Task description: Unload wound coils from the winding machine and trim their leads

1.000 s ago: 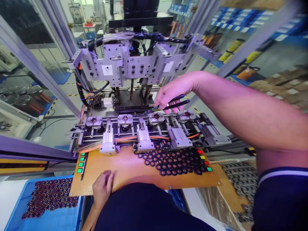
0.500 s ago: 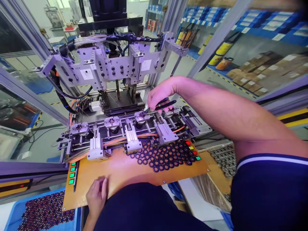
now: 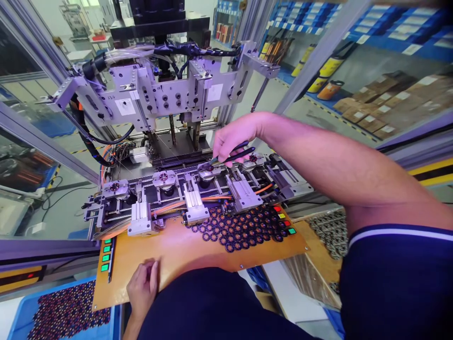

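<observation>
My right hand (image 3: 231,140) reaches over the machine, closed on black-handled pliers (image 3: 242,154). The pliers' jaws point left and down at the third round fixture from the left (image 3: 209,174), where a small ring part sits; whether the jaws grip anything is too small to tell. Two more fixtures to the left each carry a ring part, on the far left fixture (image 3: 115,187) and the left-middle fixture (image 3: 163,178). On the front edge of the orange-brown board (image 3: 170,250) rests my left hand (image 3: 142,285), its fingers curled with nothing visible in them.
Many dark ring parts (image 3: 244,229) lie on the board's right half. Green buttons (image 3: 106,259) and a pen (image 3: 112,259) are at its left side. A blue tray of parts (image 3: 118,316) stands lower left. Above hangs a metal machine head (image 3: 166,97). More parts (image 3: 329,231) lie right.
My right hand and the pliers have shifted slightly left, with the jaws moving across the third fixture. My left hand stays in place.
</observation>
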A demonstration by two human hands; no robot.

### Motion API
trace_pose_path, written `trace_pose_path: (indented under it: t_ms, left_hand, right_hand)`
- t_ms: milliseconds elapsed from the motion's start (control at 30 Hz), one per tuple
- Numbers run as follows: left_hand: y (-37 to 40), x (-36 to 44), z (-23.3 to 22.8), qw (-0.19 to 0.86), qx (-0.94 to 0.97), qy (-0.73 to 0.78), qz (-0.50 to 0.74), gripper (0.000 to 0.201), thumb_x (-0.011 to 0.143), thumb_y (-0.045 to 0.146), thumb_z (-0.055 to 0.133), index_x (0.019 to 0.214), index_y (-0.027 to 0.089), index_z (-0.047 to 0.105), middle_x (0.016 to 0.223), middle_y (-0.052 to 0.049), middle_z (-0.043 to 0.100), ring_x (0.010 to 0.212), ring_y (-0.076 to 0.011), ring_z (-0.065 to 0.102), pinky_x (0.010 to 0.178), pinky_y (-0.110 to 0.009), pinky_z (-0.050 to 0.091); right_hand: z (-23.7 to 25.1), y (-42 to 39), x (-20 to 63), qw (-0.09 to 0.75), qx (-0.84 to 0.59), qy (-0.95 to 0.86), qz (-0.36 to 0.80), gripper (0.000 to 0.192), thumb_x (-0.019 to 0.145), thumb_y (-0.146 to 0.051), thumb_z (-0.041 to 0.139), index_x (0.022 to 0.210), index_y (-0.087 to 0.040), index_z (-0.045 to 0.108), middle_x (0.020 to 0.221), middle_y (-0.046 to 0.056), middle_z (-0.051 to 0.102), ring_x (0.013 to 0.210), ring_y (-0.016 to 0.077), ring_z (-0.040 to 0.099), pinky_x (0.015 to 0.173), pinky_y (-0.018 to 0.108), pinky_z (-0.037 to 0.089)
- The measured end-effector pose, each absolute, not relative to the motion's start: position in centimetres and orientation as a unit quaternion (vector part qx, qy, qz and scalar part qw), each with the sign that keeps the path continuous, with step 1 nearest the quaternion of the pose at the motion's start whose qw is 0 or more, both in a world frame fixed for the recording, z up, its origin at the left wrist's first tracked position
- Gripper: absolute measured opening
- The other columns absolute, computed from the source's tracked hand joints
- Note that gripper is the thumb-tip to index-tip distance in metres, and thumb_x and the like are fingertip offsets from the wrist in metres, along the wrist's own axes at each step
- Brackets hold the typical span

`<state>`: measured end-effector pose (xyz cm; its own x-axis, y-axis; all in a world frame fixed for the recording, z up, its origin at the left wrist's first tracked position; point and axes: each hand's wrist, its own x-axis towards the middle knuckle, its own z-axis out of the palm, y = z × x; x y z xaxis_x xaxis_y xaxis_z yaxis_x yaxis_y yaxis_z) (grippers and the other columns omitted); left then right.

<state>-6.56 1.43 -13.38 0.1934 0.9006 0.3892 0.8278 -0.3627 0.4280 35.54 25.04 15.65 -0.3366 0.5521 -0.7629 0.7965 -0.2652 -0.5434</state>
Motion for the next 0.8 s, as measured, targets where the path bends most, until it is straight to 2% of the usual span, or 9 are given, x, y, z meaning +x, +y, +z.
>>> trace_pose_path:
  t_ms: [100, 167, 367, 667, 800]
  left_hand:
    - [1.5, -6.6, -13.4, 0.057, 0.770, 0.563, 0.295, 0.013, 0.092, 0.031, 0.063, 0.093, 0.019, 0.066, 0.084, -0.002, 0.073, 0.074, -0.0150, 0.071, 0.072, -0.024, 0.052]
    - [1.5, -6.7, -13.5, 0.054, 0.771, 0.564, 0.292, 0.013, 0.092, 0.032, 0.062, 0.093, 0.019, 0.066, 0.084, -0.002, 0.074, 0.074, -0.0150, 0.071, 0.072, -0.024, 0.052]
    - [1.7, -7.0, -13.9, 0.041, 0.769, 0.567, 0.291, 0.015, 0.092, 0.034, 0.063, 0.092, 0.020, 0.067, 0.082, -0.001, 0.074, 0.071, -0.0154, 0.071, 0.070, -0.024, 0.051]
    - [2.2, -6.9, -13.8, 0.021, 0.769, 0.580, 0.269, 0.022, 0.093, 0.042, 0.059, 0.095, 0.021, 0.067, 0.086, -0.002, 0.075, 0.072, -0.0177, 0.071, 0.068, -0.026, 0.051]
    - [2.2, -6.9, -13.6, 0.024, 0.769, 0.582, 0.264, 0.024, 0.093, 0.043, 0.058, 0.095, 0.022, 0.067, 0.086, -0.001, 0.075, 0.073, -0.0175, 0.072, 0.068, -0.026, 0.051]
  right_hand:
    - [16.8, 24.3, 36.5, 0.065, 0.552, 0.607, -0.567, 0.030, 0.082, -0.012, 0.070, 0.106, 0.005, 0.066, 0.069, 0.002, 0.069, 0.048, 0.0043, 0.058, 0.055, 0.016, 0.042]
    - [17.5, 23.9, 37.7, 0.076, 0.557, 0.619, -0.548, 0.036, 0.084, -0.011, 0.065, 0.114, 0.010, 0.062, 0.071, 0.005, 0.070, 0.050, 0.0039, 0.059, 0.056, 0.015, 0.040]
    - [18.3, 23.3, 43.0, 0.135, 0.642, 0.591, -0.468, 0.035, 0.087, -0.014, 0.062, 0.110, 0.013, 0.063, 0.068, 0.005, 0.069, 0.054, 0.0067, 0.062, 0.059, 0.016, 0.041]
    - [17.5, 21.8, 47.3, 0.149, 0.700, 0.539, -0.444, 0.035, 0.082, -0.022, 0.072, 0.099, 0.008, 0.066, 0.064, 0.004, 0.067, 0.053, 0.0078, 0.061, 0.065, 0.021, 0.047]
    - [17.0, 21.7, 47.3, 0.157, 0.712, 0.525, -0.438, 0.036, 0.084, -0.021, 0.068, 0.101, 0.010, 0.064, 0.065, 0.005, 0.068, 0.052, 0.0066, 0.059, 0.065, 0.020, 0.046]
